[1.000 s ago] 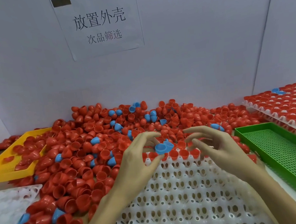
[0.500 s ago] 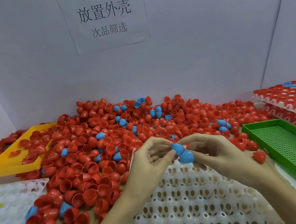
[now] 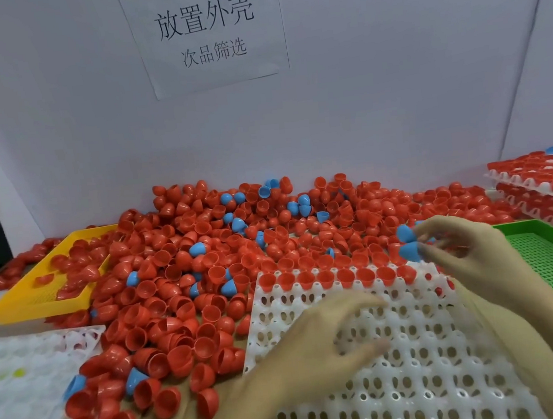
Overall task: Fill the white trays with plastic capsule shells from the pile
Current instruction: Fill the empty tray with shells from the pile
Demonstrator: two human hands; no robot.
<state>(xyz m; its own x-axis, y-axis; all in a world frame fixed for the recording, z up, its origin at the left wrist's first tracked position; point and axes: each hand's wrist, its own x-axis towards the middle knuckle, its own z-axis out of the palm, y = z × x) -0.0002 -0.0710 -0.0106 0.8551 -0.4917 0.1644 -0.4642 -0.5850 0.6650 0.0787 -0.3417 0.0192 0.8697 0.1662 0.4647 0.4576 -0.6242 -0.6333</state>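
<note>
**Two blue shells are being held above the white tray**

The perforated white tray (image 3: 401,366), moulded with round cups, is being hovered over by the left hand (image 3: 318,347), its fingers loose and spread, nothing grasped. Only the far row of the tray is being occupied by glossy red shells (image 3: 325,277). Just beyond this row, two smooth blue shells (image 3: 407,243) are being pinched by the right hand (image 3: 469,258). A meshed green tray (image 3: 549,250) is seen beside it. Farther back, the pile (image 3: 238,246) of red and blue dome-shaped shells is being spread into a yellow tray (image 3: 18,308). Filled white trays (image 3: 542,173) are being kept stacked far right.
</note>
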